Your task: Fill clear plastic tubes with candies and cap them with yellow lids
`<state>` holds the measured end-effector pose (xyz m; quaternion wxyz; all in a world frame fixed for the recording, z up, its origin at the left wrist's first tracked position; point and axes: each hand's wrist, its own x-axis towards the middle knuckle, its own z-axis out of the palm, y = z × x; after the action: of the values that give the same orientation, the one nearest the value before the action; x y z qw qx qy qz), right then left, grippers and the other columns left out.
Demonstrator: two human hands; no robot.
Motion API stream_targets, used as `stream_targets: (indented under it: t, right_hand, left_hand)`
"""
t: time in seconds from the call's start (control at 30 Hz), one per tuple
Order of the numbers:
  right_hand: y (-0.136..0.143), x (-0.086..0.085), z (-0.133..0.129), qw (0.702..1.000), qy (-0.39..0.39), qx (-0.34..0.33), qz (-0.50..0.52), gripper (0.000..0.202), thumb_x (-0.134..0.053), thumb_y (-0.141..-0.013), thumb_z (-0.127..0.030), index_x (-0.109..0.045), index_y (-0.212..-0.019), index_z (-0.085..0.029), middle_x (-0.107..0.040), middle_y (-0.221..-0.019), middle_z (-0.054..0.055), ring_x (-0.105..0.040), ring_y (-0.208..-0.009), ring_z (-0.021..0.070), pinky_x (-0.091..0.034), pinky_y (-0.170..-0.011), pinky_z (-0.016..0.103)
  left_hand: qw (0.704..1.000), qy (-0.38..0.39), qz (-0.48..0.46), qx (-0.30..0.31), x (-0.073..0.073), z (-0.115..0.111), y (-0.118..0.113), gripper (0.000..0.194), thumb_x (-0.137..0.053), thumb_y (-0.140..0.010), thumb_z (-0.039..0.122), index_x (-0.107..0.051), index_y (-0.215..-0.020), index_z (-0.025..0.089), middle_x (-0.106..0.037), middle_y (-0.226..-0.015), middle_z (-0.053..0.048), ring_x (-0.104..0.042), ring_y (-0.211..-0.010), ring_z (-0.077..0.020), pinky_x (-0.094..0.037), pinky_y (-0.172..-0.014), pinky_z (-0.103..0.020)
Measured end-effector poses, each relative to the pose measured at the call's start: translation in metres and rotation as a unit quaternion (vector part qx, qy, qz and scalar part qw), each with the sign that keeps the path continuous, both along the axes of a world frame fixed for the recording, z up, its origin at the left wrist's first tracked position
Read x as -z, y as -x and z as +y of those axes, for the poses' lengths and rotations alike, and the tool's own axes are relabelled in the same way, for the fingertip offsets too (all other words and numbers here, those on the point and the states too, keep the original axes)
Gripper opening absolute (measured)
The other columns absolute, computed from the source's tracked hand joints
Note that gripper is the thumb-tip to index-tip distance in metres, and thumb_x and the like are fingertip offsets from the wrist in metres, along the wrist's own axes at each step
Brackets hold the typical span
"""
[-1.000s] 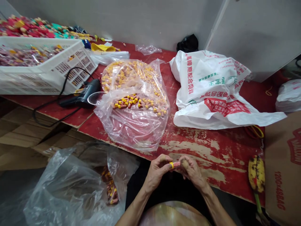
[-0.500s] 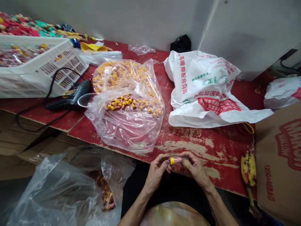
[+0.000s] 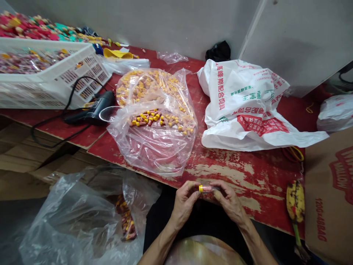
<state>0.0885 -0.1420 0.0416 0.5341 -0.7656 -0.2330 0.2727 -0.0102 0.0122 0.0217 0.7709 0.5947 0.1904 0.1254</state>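
Observation:
Between my two hands, just off the front edge of the table, lies a small yellow-capped tube [image 3: 205, 188] with pinkish contents, held level. The fingertips of my left hand [image 3: 187, 198] pinch at its yellow cap end. My right hand [image 3: 227, 200] closes thumb and fingers on the opposite end, which they partly hide. Beyond my hands a clear plastic bag [image 3: 154, 147] holds many similar tubes. More of them sit in another clear bag [image 3: 74, 221] low on the left, below table height.
A black heat gun or hair dryer [image 3: 96, 108] with a looping cord lies left of the bag, by a white basket [image 3: 68, 70]. A white printed sack [image 3: 242, 103] rests on the red table [image 3: 215, 169]. At right are a banana [image 3: 295, 200] and a cardboard box [image 3: 325, 184].
The view has turned slightly left, so the table things appear further right. Both hands stay on the tube; clear film that showed around it earlier is now less visible.

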Motion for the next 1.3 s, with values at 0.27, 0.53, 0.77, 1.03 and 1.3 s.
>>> stream_targets:
  t: [0.27,0.53,0.77,1.03,1.3]
  right_hand:
    - [0.0,0.007,-0.001,0.997,-0.026,0.014,0.066,0.027,-0.058,-0.082,-0.044,-0.059,-0.098,-0.022,-0.061,-0.09,0.003,-0.057,-0.081,0.0184,-0.047,-0.069,0.027]
    - [0.002,0.015,0.004,0.996,0.009,-0.039,0.081,0.033,-0.045,-0.09,-0.05,-0.061,-0.093,-0.02,-0.054,-0.06,-0.002,-0.05,-0.052,0.013,-0.039,-0.049,0.023]
    - [-0.005,0.009,-0.007,0.999,-0.044,-0.002,-0.026,0.017,-0.058,-0.084,-0.037,-0.061,-0.097,-0.026,-0.058,-0.101,0.005,-0.056,-0.097,0.0218,-0.048,-0.08,0.029]
    - [-0.007,0.007,-0.001,0.998,-0.051,-0.023,0.012,0.018,-0.058,-0.083,-0.032,-0.057,-0.099,-0.024,-0.053,-0.103,0.004,-0.053,-0.097,0.0201,-0.045,-0.085,0.029]
    - [-0.005,0.004,0.006,0.998,-0.042,-0.04,0.017,0.02,-0.059,-0.083,-0.039,-0.061,-0.096,-0.024,-0.056,-0.099,0.004,-0.056,-0.089,0.0197,-0.047,-0.078,0.029]
  left_hand:
    - [0.989,-0.15,-0.018,-0.007,-0.012,0.003,0.002,0.015,-0.062,-0.079,0.019,-0.068,-0.093,0.021,-0.062,-0.086,-0.004,-0.06,-0.079,-0.0178,-0.046,-0.071,-0.026]
    - [0.998,-0.048,0.026,-0.006,-0.009,-0.002,0.002,0.011,-0.064,-0.079,0.025,-0.07,-0.085,0.018,-0.058,-0.079,-0.003,-0.058,-0.068,-0.0155,-0.047,-0.063,-0.024]
    - [0.997,-0.016,0.036,-0.063,-0.01,0.008,0.001,0.014,-0.067,-0.076,0.029,-0.07,-0.082,0.016,-0.059,-0.077,-0.002,-0.057,-0.066,-0.0148,-0.047,-0.063,-0.025]
    - [0.993,0.099,0.03,-0.053,-0.01,0.015,-0.004,0.024,-0.076,-0.067,0.03,-0.068,-0.086,0.017,-0.062,-0.078,-0.001,-0.057,-0.07,-0.0142,-0.049,-0.067,-0.025]
    - [0.994,0.102,0.024,-0.023,-0.007,0.006,-0.004,0.018,-0.075,-0.069,0.027,-0.07,-0.083,0.017,-0.06,-0.08,-0.001,-0.058,-0.073,-0.0149,-0.049,-0.07,-0.026]
